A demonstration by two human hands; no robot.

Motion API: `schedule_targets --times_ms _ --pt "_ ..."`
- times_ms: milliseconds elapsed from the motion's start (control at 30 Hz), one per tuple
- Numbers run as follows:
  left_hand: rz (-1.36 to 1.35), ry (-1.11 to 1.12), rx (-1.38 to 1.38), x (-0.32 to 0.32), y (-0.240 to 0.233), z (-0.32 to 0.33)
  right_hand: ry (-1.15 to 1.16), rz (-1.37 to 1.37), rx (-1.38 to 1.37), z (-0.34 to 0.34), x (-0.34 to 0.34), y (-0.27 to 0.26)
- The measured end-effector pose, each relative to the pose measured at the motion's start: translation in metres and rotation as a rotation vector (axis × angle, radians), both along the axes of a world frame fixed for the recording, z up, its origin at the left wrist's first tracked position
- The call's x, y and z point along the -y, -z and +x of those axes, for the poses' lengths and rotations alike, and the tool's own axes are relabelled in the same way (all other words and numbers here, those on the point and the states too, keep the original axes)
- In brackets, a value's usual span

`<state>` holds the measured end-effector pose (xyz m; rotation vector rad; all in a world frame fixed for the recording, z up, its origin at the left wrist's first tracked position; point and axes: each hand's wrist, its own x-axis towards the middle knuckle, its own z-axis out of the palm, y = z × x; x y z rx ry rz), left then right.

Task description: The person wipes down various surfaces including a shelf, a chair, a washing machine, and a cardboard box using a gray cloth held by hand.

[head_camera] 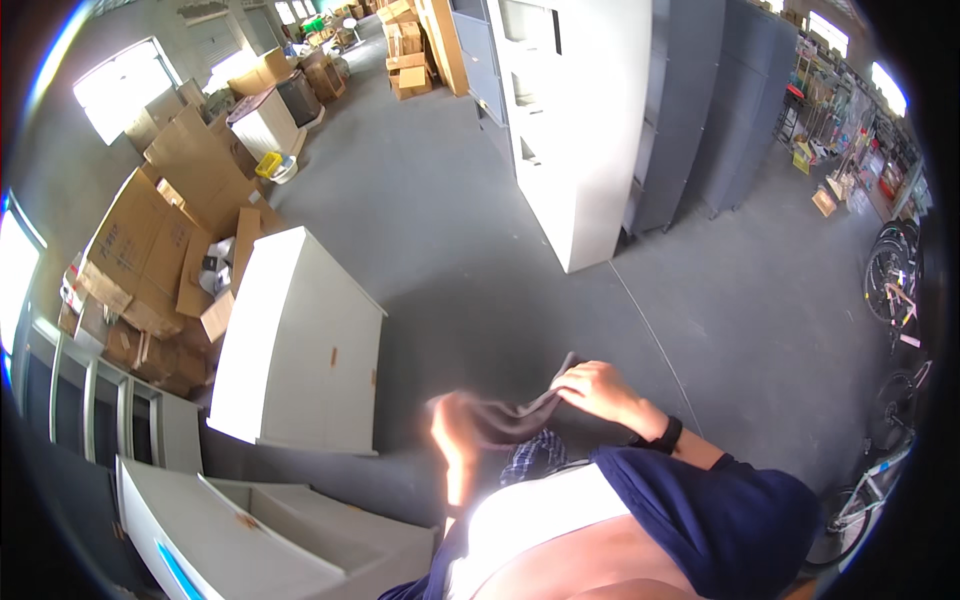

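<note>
A dark grey-brown cloth [504, 424] hangs slack between my two hands in front of my body. My left hand [453, 427], blurred, grips one end. My right hand [596, 388], with a black band on its wrist, pinches the other end, and a short tip of cloth sticks up past the fingers. The middle of the cloth sags above the floor [480, 315]. To the left of my left hand stands a white cabinet [322, 360] with its doors closed. Nearer to me, another white cabinet [300, 517] has one compartment open.
Ahead stand a tall white cabinet [600, 135] and dark grey metal cabinets [682, 112]. Cardboard boxes [142, 247] are piled along the left wall. Bicycles [889, 277] line the right edge. A pale frame [124, 409] with crossbars leans at the lower left.
</note>
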<state>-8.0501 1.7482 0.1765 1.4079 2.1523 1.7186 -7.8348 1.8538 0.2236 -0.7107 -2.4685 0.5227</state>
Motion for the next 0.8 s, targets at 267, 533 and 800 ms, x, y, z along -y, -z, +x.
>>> schedule_targets --times_ms 267,533,800 --pt "-0.127 0.647 -0.321 -0.154 -0.019 -0.031 0.316 -0.005 -0.146 -0.052 -0.117 -0.033" --pt "-0.009 0.446 -0.303 -0.233 -0.01 -0.092 0.468 -0.05 -0.21 -0.111 -0.257 0.011" --pt "-0.088 0.079 -0.402 -0.339 -0.019 -0.232 0.026 -0.01 -0.166 -0.286 -0.377 -0.014"
